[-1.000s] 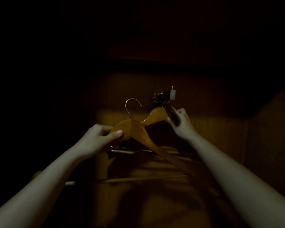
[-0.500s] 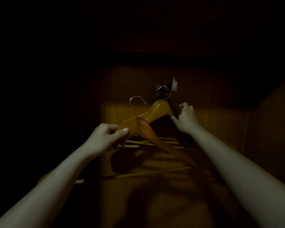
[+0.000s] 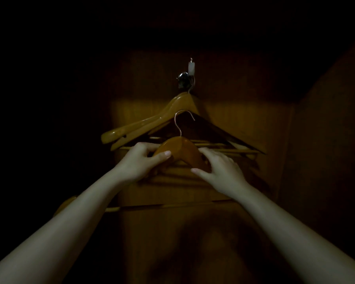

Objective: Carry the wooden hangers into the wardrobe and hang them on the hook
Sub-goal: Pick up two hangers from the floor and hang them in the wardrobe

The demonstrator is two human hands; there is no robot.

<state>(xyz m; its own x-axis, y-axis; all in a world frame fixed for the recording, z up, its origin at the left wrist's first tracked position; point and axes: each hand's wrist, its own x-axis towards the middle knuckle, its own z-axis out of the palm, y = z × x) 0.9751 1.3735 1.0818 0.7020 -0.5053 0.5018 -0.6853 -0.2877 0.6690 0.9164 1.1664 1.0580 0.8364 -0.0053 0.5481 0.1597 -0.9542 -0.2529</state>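
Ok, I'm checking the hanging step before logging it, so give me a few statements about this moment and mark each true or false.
1. Both hands grip the held hanger. True: the left hand and the right hand are on its shoulders.
2. Its metal hook is already on the wall hook. False: it sits below, not yet hung.
3. Hung hangers are on the wall hook. True.
4. The wardrobe is brightly lit. False: it is dim, mostly dark.
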